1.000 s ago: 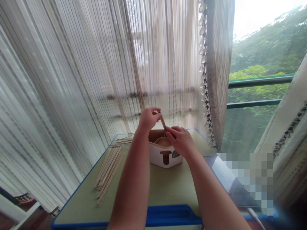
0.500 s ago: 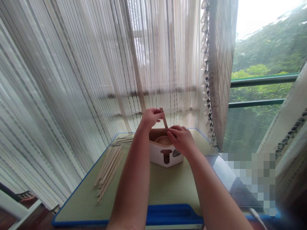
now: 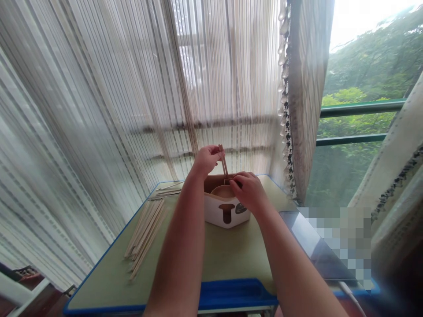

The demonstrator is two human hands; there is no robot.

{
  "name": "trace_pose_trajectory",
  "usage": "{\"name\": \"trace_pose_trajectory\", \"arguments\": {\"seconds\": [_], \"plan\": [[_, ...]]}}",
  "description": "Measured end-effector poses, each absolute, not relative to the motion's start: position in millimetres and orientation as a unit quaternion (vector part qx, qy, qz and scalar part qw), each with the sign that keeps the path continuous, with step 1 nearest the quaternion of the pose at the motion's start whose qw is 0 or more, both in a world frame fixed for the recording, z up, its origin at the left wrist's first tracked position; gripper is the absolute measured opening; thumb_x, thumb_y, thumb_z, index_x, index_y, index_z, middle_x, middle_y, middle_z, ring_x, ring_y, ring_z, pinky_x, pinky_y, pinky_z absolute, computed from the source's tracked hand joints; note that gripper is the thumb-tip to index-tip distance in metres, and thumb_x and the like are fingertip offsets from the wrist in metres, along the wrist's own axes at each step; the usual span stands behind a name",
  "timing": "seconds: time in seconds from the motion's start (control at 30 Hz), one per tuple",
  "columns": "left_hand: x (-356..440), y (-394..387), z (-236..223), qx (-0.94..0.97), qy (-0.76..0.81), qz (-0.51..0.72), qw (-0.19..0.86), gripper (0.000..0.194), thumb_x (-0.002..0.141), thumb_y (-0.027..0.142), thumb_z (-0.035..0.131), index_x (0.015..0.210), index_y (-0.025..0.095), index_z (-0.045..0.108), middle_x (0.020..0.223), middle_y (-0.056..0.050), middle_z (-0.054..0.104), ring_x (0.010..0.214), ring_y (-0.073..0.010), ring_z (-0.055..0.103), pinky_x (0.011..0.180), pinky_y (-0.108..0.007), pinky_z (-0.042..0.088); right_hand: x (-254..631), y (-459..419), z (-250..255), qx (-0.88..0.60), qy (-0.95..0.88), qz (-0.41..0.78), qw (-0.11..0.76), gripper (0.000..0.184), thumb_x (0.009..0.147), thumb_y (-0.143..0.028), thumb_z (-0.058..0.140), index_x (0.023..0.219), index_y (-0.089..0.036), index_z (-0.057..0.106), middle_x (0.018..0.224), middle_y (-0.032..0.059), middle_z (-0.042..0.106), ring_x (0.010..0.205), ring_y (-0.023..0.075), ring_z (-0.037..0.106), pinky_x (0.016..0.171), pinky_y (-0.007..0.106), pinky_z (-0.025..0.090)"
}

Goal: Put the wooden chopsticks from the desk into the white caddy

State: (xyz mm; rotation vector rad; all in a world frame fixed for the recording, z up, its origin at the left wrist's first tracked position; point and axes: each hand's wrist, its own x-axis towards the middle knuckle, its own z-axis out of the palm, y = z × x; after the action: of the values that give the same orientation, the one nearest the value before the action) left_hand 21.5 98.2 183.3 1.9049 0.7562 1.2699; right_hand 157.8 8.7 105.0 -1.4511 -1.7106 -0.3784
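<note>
My left hand [image 3: 209, 158] pinches the upper ends of a pair of wooden chopsticks [image 3: 224, 164], which slant down toward a white box [image 3: 213, 210]. The box is open at the top, brown inside, with a T-shaped cutout in front and a round-edged brown part [image 3: 222, 192] inside. My right hand [image 3: 248, 187] lies over the box's right rim, its fingers curled together by the chopsticks' lower ends. What those fingertips grip is hidden. Left of my left forearm, several loose chopsticks [image 3: 145, 231] lie in a pile on the table.
More thin sticks [image 3: 168, 192] lie at the table's back left. A dark, shiny flat tablet [image 3: 310, 246] lies on the right, with a white cable [image 3: 352, 297] near its front. The green table [image 3: 231, 251] has a blue edge. Sheer curtains [image 3: 139, 88] hang behind it.
The two chopsticks now show slightly apart, where they looked like one before. Both hands stay at the box. The whole view has shifted a little.
</note>
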Motion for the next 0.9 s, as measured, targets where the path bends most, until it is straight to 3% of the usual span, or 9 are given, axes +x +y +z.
{"name": "trace_pose_trajectory", "arguments": {"seconds": [0.4, 0.5, 0.67, 0.9], "plan": [[0.1, 103.5, 183.0, 0.733, 0.357, 0.417, 0.402, 0.038, 0.064, 0.025, 0.071, 0.099, 0.015, 0.058, 0.091, -0.008, 0.066, 0.081, -0.0175, 0.062, 0.061, -0.026, 0.045, 149.8, 13.8, 106.5, -0.544, -0.679, -0.156, 0.468, 0.013, 0.081, -0.025, 0.054, 0.082, -0.022, 0.066, 0.09, 0.0022, 0.067, 0.088, 0.0187, 0.057, 0.084, 0.035, 0.041], [-4.9, 100.7, 188.9, 0.722, 0.385, 0.455, 0.352, 0.039, 0.066, 0.028, 0.069, 0.101, 0.014, 0.058, 0.092, -0.009, 0.066, 0.08, -0.0176, 0.062, 0.062, -0.027, 0.046, 146.6, 9.8, 109.6, -0.501, -0.687, -0.165, 0.499, 0.015, 0.082, -0.025, 0.052, 0.084, -0.023, 0.066, 0.093, 0.002, 0.068, 0.09, 0.0182, 0.057, 0.086, 0.034, 0.041], [-6.5, 84.4, 200.9, 0.697, 0.419, 0.554, 0.18, 0.035, 0.07, 0.034, 0.066, 0.099, 0.015, 0.059, 0.089, -0.007, 0.067, 0.075, -0.0158, 0.062, 0.067, -0.028, 0.046, 145.0, 17.1, 103.8, -0.505, -0.658, -0.187, 0.526, 0.021, 0.082, -0.024, 0.05, 0.094, -0.02, 0.067, 0.102, 0.0049, 0.067, 0.098, 0.0201, 0.056, 0.09, 0.036, 0.039], [-3.4, 87.0, 196.3, 0.733, 0.44, 0.493, 0.164, 0.031, 0.065, 0.027, 0.068, 0.093, 0.013, 0.062, 0.092, -0.009, 0.066, 0.081, -0.0182, 0.061, 0.075, -0.031, 0.046, 145.8, 25.9, 94.9, -0.566, -0.629, -0.175, 0.503, 0.027, 0.083, -0.027, 0.047, 0.1, -0.019, 0.067, 0.1, 0.0067, 0.069, 0.101, 0.0216, 0.056, 0.092, 0.038, 0.037]]}}
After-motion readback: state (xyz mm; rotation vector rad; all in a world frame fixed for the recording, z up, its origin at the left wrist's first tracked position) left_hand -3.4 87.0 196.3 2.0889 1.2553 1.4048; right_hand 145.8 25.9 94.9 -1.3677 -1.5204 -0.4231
